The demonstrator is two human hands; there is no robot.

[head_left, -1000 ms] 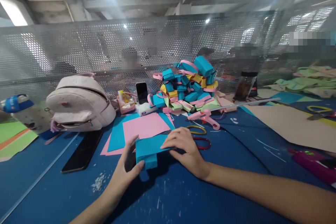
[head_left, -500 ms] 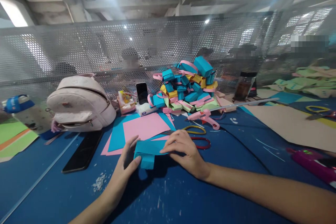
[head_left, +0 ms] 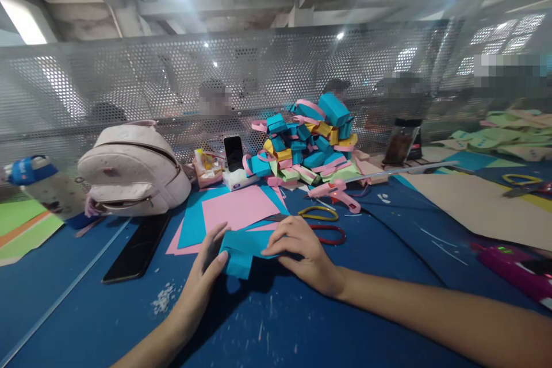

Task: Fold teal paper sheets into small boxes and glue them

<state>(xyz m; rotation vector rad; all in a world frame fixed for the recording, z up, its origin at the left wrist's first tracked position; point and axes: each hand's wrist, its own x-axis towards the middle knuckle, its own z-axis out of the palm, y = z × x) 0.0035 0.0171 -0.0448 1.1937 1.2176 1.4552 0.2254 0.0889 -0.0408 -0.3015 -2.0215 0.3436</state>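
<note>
A folded piece of blue paper (head_left: pixel 241 247) is held just above the table between my two hands, with one flap hanging down toward me. My left hand (head_left: pixel 207 267) grips its left end, the thumb pressed on the near face and the fingers behind. At the right end, my right hand (head_left: pixel 302 250) pinches the paper between thumb and fingertips. Just beyond my hands lie a pink sheet (head_left: pixel 237 207) on blue sheets and scissors with a red and a yellow handle loop (head_left: pixel 319 213), their blades partly hidden.
A pink glue gun (head_left: pixel 336 192) with a black cord lies past the scissors. Behind it rises a pile of blue, yellow and pink paper pieces (head_left: pixel 310 144). At left are a black phone (head_left: pixel 137 250), a backpack (head_left: pixel 133 169) and a bottle (head_left: pixel 49 187). A perforated metal screen (head_left: pixel 259 69) stands behind.
The near flap of the blue paper now sits flatter and looks wider, and my left thumb has shifted slightly left and up. My right hand keeps its pinch, almost in place.
</note>
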